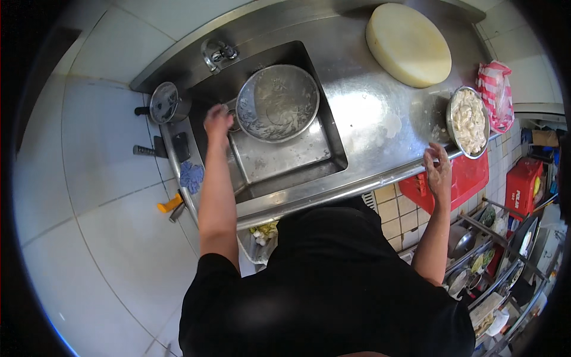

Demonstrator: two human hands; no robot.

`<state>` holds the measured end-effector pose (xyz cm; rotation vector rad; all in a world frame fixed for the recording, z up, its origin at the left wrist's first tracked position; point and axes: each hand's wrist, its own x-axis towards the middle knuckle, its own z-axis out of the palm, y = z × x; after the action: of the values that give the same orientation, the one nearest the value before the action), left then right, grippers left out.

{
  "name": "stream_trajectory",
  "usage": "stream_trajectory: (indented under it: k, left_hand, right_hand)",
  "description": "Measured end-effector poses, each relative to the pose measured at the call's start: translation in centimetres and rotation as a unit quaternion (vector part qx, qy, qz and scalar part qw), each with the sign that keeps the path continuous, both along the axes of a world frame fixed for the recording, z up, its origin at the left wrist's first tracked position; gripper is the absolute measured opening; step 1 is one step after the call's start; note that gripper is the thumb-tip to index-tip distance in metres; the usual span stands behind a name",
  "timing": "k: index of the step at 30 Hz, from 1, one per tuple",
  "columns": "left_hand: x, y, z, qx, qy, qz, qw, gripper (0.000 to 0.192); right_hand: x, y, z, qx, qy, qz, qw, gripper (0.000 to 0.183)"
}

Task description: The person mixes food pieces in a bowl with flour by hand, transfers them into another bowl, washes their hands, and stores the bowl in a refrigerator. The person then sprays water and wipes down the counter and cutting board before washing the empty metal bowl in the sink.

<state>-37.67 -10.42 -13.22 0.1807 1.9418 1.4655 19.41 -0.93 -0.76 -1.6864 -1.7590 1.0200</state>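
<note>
A large metal bowl with whitish residue inside sits in the steel sink. My left hand, slightly blurred, is over the sink beside the bowl's left rim; nothing shows in it. My right hand hovers at the counter's front edge with bent, parted fingers and pale residue on the skin. Just beyond its fingertips stands a smaller metal bowl, filled with pale, wet, coated pieces of food. I cannot tell what the food is.
A big pale round block, perhaps a chopping block, lies at the back of the steel counter. Left of the sink are a faucet, strainer, cleaver and blue cloth. A striped plastic bag and red crate are right.
</note>
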Motion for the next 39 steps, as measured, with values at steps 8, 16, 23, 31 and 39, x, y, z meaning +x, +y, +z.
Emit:
stream_trajectory:
  k: [8, 16, 23, 31, 39]
  left_hand:
    - [-16.3, 11.1, -1.6, 0.042, -0.068, -0.079, 0.994, 0.04]
    - [-17.9, 13.6, -5.9, 0.142, -0.261, -0.117, 0.948, 0.034]
    - [-16.6, 17.4, -5.5, 0.038, -0.176, -0.01, 0.984, 0.031]
    - [-10.7, 13.6, -5.0, 0.141, -0.389, 0.047, 0.909, 0.044]
    - [3.6, 7.5, -0.6, 0.333, -0.394, -0.032, 0.856, 0.051]
  right_hand:
    - [-14.6, 4.0, -1.2, 0.006, 0.107, 0.132, 0.985, 0.033]
    - [-18.2, 2.1, -2.1, -0.149, 0.129, 0.255, 0.947, 0.025]
    - [-20.5, 2.5, -5.0, -0.189, 0.187, 0.26, 0.928, 0.021]
    - [-37.5, 4.3, -8.8, -0.262, 0.344, 0.318, 0.844, 0.016]
    - [-49.8, 5.8, -11.6, -0.411, 0.444, 0.137, 0.784, 0.025]
